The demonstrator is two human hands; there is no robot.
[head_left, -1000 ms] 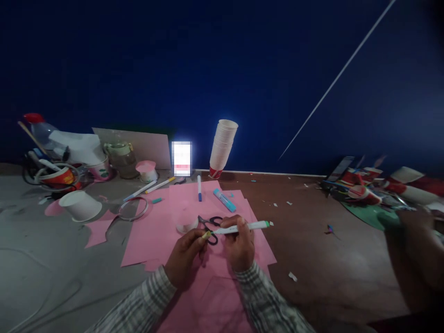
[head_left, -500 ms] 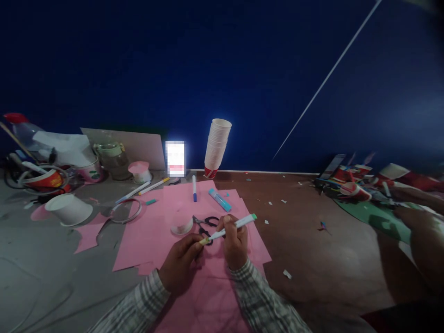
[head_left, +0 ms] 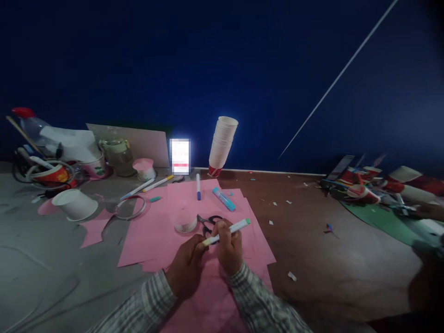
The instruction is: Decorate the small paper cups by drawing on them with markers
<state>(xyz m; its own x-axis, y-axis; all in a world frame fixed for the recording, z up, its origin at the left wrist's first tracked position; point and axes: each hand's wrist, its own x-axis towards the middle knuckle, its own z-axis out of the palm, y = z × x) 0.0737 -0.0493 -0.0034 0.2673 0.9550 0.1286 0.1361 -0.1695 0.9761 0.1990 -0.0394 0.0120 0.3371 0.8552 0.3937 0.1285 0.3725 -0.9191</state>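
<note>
My right hand (head_left: 229,247) is closed around a white marker (head_left: 239,225) with a green end, tilted up to the right. My left hand (head_left: 187,263) pinches a small pale-yellow marker cap (head_left: 207,242) at the marker's lower left end. Cap and marker meet in one line; how far the cap sits on is hidden by my fingers. Both hands are above pink paper sheets (head_left: 149,243). Just beyond them lie black-handled scissors (head_left: 204,222), partly covered by my right hand, and a small white round piece (head_left: 185,225).
A blue glue stick (head_left: 224,199) and a blue-ended marker (head_left: 198,187) lie on the paper. Behind stands a leaning stack of paper cups (head_left: 223,143). At left are an upturned cup (head_left: 75,205) and a tape ring (head_left: 130,206). A co-worker's hand (head_left: 428,211) is at far right.
The marker has moved down-left against the cap, closing the small gap between them. The view has shifted slightly, and the co-worker's arm at right has drawn back.
</note>
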